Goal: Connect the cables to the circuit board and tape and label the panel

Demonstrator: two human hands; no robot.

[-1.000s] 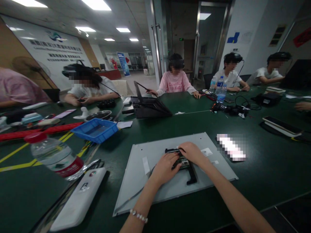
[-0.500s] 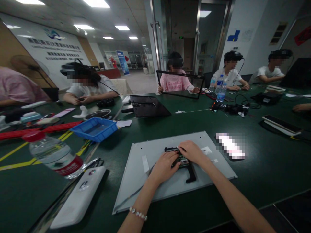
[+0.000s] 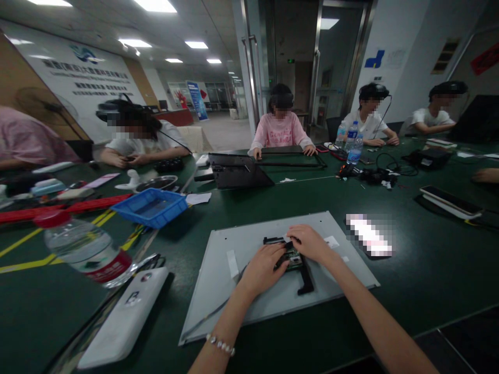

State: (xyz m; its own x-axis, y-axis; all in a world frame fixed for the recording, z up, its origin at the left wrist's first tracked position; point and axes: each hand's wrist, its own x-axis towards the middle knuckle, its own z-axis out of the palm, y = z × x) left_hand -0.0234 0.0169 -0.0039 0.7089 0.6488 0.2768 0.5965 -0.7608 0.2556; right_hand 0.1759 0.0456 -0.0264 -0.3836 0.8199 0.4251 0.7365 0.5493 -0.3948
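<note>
A flat grey display panel [image 3: 218, 270] lies on the table in front of me. On it sits a green circuit board [image 3: 295, 263] in a black plastic bracket [image 3: 306, 281], with one arm pointing toward me. My left hand [image 3: 263, 267] grips the board's left side, thumb low and fingers over the top. Bent fingers of my right hand [image 3: 307, 241] pinch at the board's upper edge; their tips are partly hidden. A thin cable [image 3: 218, 307] runs from under my left hand to the panel's near left corner. White tape [image 3: 233, 264] sticks to the panel.
Left stand a tilted water bottle [image 3: 88, 249], a white power bank [image 3: 125, 319] and a blue tray [image 3: 152, 208]. A bright-screened phone [image 3: 368, 235] lies right of the panel. Across the table, a person in pink [image 3: 281, 130] holds a black frame [image 3: 290, 164]; other people sit around.
The person opposite has lowered the black frame from upright to flat on the table. My hands stay at the circuit board with hardly any movement.
</note>
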